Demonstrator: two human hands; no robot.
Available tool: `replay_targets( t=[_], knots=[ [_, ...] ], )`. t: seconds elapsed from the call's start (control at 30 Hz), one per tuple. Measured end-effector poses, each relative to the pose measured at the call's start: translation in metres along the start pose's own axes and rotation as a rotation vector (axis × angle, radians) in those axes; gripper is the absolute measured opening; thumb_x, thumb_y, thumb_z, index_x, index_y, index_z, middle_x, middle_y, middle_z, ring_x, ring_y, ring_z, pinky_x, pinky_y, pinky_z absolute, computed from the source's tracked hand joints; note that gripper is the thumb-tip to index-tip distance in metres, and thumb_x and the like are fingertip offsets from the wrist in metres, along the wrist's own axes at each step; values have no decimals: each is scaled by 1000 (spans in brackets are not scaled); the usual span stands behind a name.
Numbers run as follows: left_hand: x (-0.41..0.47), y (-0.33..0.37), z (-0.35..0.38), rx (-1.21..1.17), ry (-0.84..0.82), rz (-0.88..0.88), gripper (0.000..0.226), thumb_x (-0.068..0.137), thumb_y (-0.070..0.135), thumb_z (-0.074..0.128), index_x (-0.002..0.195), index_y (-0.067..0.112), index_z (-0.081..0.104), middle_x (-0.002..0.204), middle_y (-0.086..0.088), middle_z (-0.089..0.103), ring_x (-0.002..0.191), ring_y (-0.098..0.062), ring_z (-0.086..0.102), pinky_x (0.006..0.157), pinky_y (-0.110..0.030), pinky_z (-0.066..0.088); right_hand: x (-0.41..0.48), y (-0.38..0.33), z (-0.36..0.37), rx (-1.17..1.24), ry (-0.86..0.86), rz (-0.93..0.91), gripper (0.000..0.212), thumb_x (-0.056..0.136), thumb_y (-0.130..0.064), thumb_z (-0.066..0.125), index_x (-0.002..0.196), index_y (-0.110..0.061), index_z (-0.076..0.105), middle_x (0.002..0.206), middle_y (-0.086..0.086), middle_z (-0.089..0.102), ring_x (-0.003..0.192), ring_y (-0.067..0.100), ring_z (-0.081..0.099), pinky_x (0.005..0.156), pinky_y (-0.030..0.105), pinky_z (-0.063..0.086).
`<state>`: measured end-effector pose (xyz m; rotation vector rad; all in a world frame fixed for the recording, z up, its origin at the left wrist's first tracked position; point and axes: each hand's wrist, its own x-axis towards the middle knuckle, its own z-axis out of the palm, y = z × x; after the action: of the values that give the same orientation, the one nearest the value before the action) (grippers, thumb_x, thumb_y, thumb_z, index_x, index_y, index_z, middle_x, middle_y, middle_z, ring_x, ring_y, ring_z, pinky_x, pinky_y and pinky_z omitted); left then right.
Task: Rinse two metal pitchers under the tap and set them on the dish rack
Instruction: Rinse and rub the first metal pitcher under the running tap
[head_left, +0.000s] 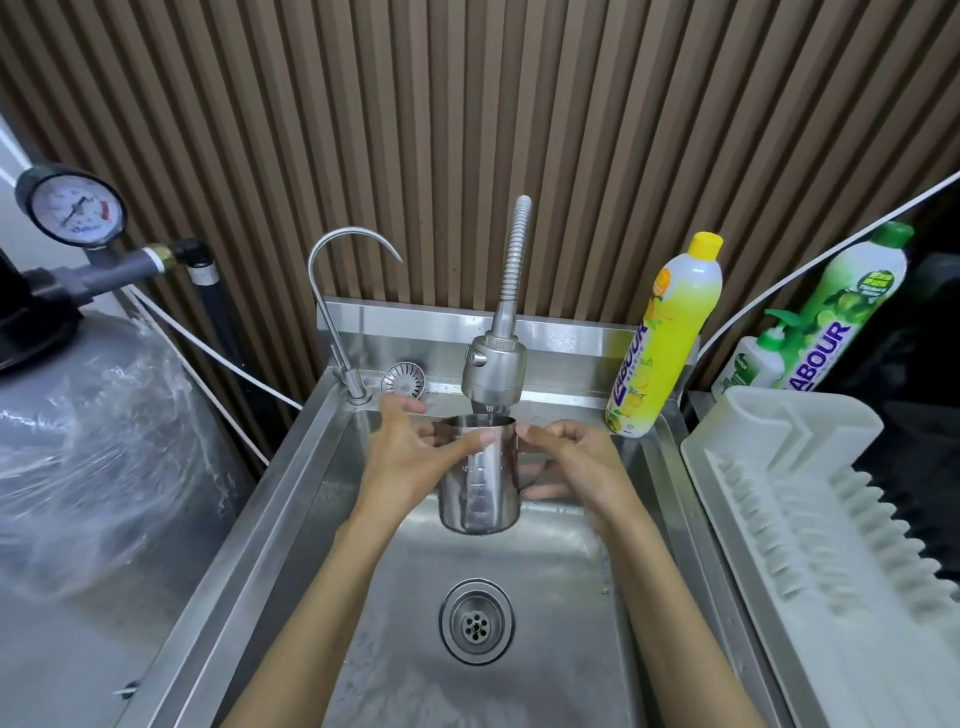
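Pitcher (479, 475), stainless steel with embossed measuring marks, is held upright above the sink (291, 467) basin, directly under the spray tap head (493, 371). A thin stream of water falls from the tap head into its open mouth. Left hand (410, 457) wraps the left wall, thumb across the front near the rim. Right hand (566, 462) closes on the handle side; the handle itself is mostly hidden behind the fingers.

Clearances: the pitcher rim sits just below the tap head, with little vertical room. The basin below is open down to the drain (476, 621). A gooseneck faucet (337, 306) stands at the left rear corner, with a loose strainer (402, 378) beside it on the back ledge. A yellow detergent bottle (667, 338) stands on the right rear corner. The white dish rack (810, 519) lies just right of the sink edge and is cut off by the frame border.

Only one pitcher is visible.
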<state>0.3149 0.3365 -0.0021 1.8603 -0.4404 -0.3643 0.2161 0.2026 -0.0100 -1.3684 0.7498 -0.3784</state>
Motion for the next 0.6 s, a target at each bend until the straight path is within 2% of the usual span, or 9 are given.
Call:
replay_targets(
  t=[0.07,0.13,0.2,0.27,0.33,0.4,0.5,0.57,0.6],
  knots=[
    [1,-5,3,-172,-97,-89,62,64,19,84,107,12,38,101,-6,65,80,-6,62,65,-11,46,-2,-7,-3,-143,91,-48,27,75,-22,76,66,-11,53,62,2,60,49,14,63,48,37,58],
    [0,-10,9,-400,-198,-175,66,65,6,82,114,9,38,101,-8,68,86,-14,63,82,-21,49,-5,-14,-6,-312,170,-131,30,74,-25,77,60,-13,52,62,4,63,54,18,61,57,44,59],
    [0,-14,16,-561,-263,-222,61,70,-3,75,121,4,42,92,-3,73,92,-19,64,98,-34,46,-10,-20,-8,-481,234,-241,32,72,-29,77,55,-19,52,66,5,67,64,26,64,67,49,57],
    [0,-15,21,-613,-337,-197,40,79,-6,64,116,4,52,88,2,75,88,-12,67,98,-31,47,-18,-26,-10,-582,271,-331,31,74,-30,75,56,-21,51,67,3,67,70,27,65,71,43,55],
    [0,-13,25,-649,-386,-155,36,81,-6,60,114,7,57,100,0,73,94,-10,67,94,-24,49,-24,-34,-12,-627,288,-393,29,76,-27,74,59,-22,51,73,1,68,75,21,66,72,33,52],
    [3,-10,27,-656,-372,-100,41,80,-7,60,117,8,56,112,-4,68,104,-14,63,96,-22,47,-23,-36,-13,-551,274,-426,27,78,-22,72,62,-21,50,84,3,72,80,16,68,75,33,54],
    [6,-3,30,-609,-260,28,54,74,-9,66,124,8,53,119,-3,64,114,-13,58,98,-19,45,-10,-27,-17,-244,152,-386,24,82,-9,68,67,-15,50,103,5,72,84,7,68,83,33,56],
    [7,2,29,-588,-172,82,65,70,-13,69,128,13,50,124,4,60,115,-4,56,102,-19,41,-1,-17,-16,-5,46,-354,23,85,-5,63,70,-14,48,109,2,70,91,9,68,91,35,52],
    [6,5,28,-568,-134,114,68,69,-14,69,123,22,51,122,12,58,111,5,56,101,-16,40,3,-12,-14,110,-10,-337,23,87,-4,59,71,-13,47,111,0,68,95,11,67,93,35,51]
  ],
)
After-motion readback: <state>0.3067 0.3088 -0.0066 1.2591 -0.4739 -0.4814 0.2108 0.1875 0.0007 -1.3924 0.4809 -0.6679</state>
